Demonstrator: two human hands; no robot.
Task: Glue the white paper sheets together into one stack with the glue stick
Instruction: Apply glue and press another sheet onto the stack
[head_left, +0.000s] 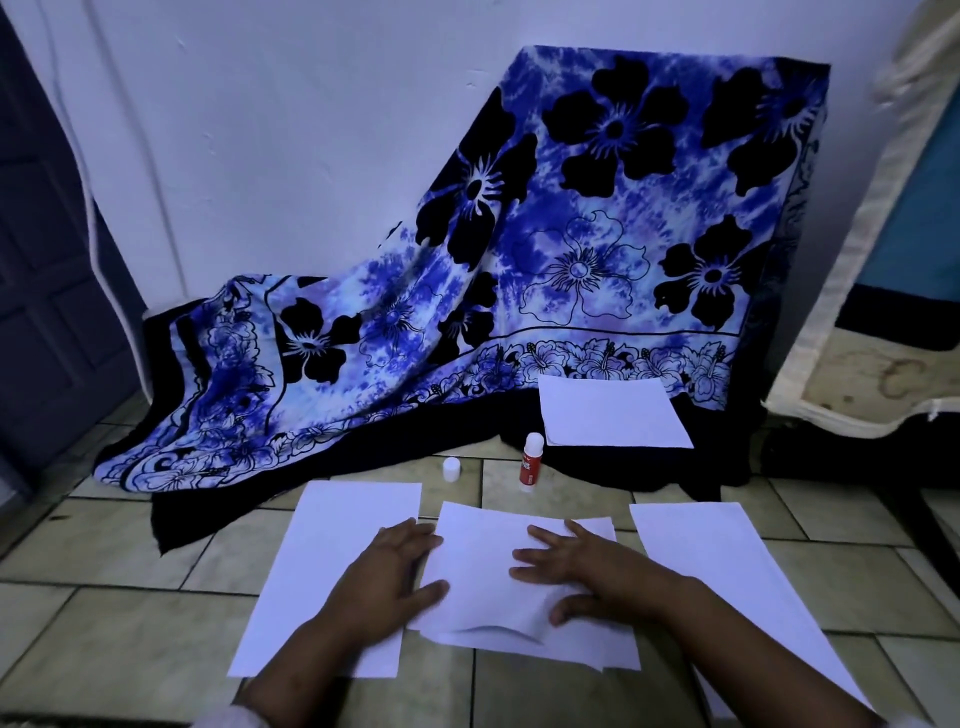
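Note:
A stack of white sheets (483, 561) lies in the middle of the tiled floor, its top sheet skewed and bulging at the near edge. My left hand (389, 577) presses flat on the stack's left side. My right hand (576, 566) presses flat on its right side with fingers spread. A single white sheet (332, 561) lies to the left and another white sheet (727, 582) to the right. A fourth sheet (610, 413) rests farther back on dark cloth. The red glue stick (530, 462) stands uncapped behind the stack, its white cap (451, 469) to the left.
A blue flowered cloth (597, 234) drapes over a box against the white wall and spills onto the floor (130, 623). A dark door (47, 260) stands at the left. A mattress edge (857, 338) leans at the right.

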